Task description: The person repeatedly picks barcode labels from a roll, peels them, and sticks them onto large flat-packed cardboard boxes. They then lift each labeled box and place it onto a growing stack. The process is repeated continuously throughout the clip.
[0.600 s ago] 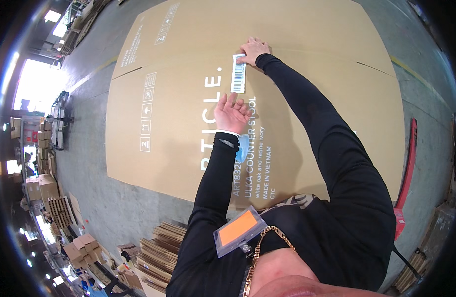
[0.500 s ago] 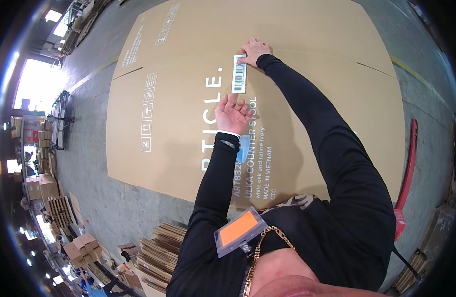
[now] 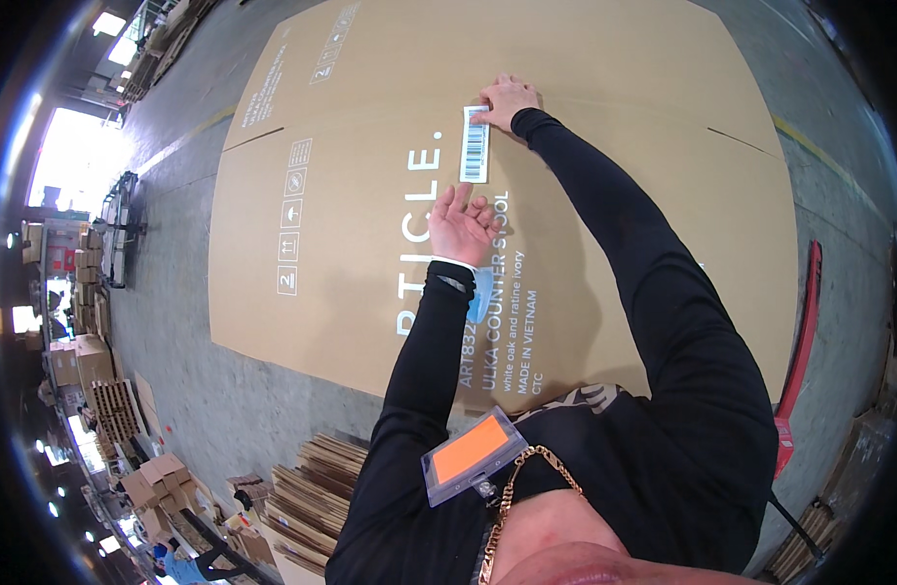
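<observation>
A large flat brown cardboard sheet [image 3: 653, 117] with white printing and fold cuts lies in front of me. Near its middle is a white barcode label [image 3: 476, 146], long and narrow. My right hand [image 3: 512, 98] has the label's far end at its thumb, with the fingers bent beside it over the cardboard. At the near end of the label is my left hand [image 3: 462, 226], palm up. Its fingers are apart and partly curled, and the fingertips reach the label's lower edge; whether they touch it I cannot tell. A light blue piece [image 3: 481, 295] hangs at my left wrist.
Stacked flat cardboard [image 3: 317, 497] stands close by at the lower left. A red bar-like handle [image 3: 805, 331] rises along the right side. Farther left are cardboard boxes [image 3: 158, 480], a pallet [image 3: 114, 409] and a person in blue [image 3: 182, 567].
The label has shifted very slightly right and lies straighter between my hands. Both hands have moved a little to the right with it.
</observation>
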Tool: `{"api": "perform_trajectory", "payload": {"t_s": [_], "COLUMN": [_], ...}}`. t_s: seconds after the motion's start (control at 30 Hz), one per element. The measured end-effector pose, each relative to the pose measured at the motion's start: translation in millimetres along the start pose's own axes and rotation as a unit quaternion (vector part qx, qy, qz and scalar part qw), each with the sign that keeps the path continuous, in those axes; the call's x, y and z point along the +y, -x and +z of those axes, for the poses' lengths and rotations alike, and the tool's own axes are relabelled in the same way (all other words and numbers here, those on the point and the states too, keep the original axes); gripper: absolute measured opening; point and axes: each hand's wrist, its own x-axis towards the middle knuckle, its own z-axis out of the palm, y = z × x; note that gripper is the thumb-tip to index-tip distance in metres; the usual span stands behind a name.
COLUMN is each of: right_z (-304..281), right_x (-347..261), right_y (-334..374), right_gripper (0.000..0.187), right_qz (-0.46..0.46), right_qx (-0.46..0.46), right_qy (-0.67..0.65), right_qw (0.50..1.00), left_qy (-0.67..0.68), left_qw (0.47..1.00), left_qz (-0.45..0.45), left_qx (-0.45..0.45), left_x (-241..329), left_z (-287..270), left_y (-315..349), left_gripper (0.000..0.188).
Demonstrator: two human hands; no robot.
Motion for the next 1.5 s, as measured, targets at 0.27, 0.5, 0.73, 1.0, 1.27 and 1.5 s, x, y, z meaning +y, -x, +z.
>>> {"api": "perform_trajectory", "payload": {"t_s": [0.27, 0.5, 0.73, 1.0, 1.27, 1.5], "right_z": [3.6, 11.0, 14.5, -0.5, 40.6, 29.2], "right_x": [-0.5, 3.3, 8.6, -14.1, -16.2, -13.0], "right_y": [3.7, 3.4, 3.4, 3.6, 44.2, 23.9], "right_gripper": [0.046, 0.051, 0.07, 0.081, 0.08, 0.087], "right_qz": [-0.014, -0.01, 0.021, 0.048, -0.291, -0.182], "right_qx": [0.019, 0.04, 0.075, 0.076, -0.053, -0.076], "right_qy": [0.013, 0.024, 0.009, -0.056, 0.149, 0.151], "right_qw": [1.0, 0.999, 0.997, 0.994, 0.944, 0.969], "left_qy": [-0.009, -0.008, -0.02, 0.003, 0.025, 0.042], "left_qw": [1.0, 1.0, 0.999, 0.998, 0.998, 0.999], "left_qz": [0.009, 0.008, 0.016, 0.036, 0.036, 0.015], "left_qx": [0.027, 0.015, 0.045, 0.055, 0.047, 0.015], "left_x": [-1.7, -2.8, -8.5, -1.1, -1.5, -6.7], "left_z": [1.7, -0.1, 9.5, 1.3, -12.1, 0.2], "left_y": [0.3, -1.6, -1.6, 6.7, 2.2, 4.5], "left_gripper": [0.04, 0.04, 0.039, 0.039, 0.038, 0.037]}}
